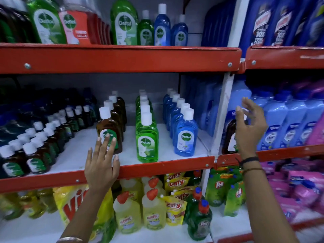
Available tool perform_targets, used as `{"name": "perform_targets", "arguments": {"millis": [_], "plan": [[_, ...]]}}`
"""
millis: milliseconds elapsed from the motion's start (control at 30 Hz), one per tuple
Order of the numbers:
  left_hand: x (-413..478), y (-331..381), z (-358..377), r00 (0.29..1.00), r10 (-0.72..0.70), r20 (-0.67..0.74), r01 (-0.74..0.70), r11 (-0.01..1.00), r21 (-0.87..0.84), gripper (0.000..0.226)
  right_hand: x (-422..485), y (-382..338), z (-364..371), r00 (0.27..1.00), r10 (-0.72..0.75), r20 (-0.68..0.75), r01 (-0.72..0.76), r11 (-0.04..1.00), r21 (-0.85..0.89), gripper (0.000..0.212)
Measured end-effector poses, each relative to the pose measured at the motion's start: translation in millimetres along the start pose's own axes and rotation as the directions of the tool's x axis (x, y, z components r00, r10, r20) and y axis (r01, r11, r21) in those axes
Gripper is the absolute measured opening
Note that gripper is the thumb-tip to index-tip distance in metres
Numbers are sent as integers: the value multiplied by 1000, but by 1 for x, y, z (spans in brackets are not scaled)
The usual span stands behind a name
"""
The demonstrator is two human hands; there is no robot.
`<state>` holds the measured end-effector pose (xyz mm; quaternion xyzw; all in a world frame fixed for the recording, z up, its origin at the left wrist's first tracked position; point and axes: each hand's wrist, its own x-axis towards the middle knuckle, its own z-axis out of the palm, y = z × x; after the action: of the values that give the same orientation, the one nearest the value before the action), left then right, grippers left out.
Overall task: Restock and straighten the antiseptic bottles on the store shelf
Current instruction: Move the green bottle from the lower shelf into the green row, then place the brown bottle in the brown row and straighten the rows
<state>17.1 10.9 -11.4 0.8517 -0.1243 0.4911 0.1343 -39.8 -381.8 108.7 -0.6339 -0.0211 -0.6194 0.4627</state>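
Note:
On the middle shelf (157,168) stand rows of antiseptic bottles with white caps: a brown row whose front bottle (107,127) leans slightly, a green row (147,137) and a blue row (185,135). My left hand (102,163) is spread flat, fingertips resting against the front brown bottle's label. Another brown antiseptic bottle (229,135) stands alone in the right bay, in front of pale blue bottles. My right hand (249,127) hovers just in front of it with fingers apart, holding nothing.
Several small brown bottles (31,155) fill the shelf's left side. Larger antiseptic bottles (124,23) stand on the top shelf. Pale blue detergent bottles (287,127) crowd the right bay. A white upright post (222,111) divides the bays. Yellow and green cleaner bottles (154,207) sit below.

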Motion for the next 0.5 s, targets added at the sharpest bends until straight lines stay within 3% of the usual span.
{"name": "perform_targets", "arguments": {"millis": [133,267,500], "plan": [[-1,0,1,1000,-10,-5,10,1000,2,52,11,35,-25,972,170,160,-148,979,-138,45],[-2,-1,1,1000,-13,-4,13,1000,5,52,19,50,-33,890,286,354,-227,953,-199,35],[-2,-2,2,1000,-15,12,14,1000,4,53,25,42,-34,921,315,231,-283,946,-158,35]]}}
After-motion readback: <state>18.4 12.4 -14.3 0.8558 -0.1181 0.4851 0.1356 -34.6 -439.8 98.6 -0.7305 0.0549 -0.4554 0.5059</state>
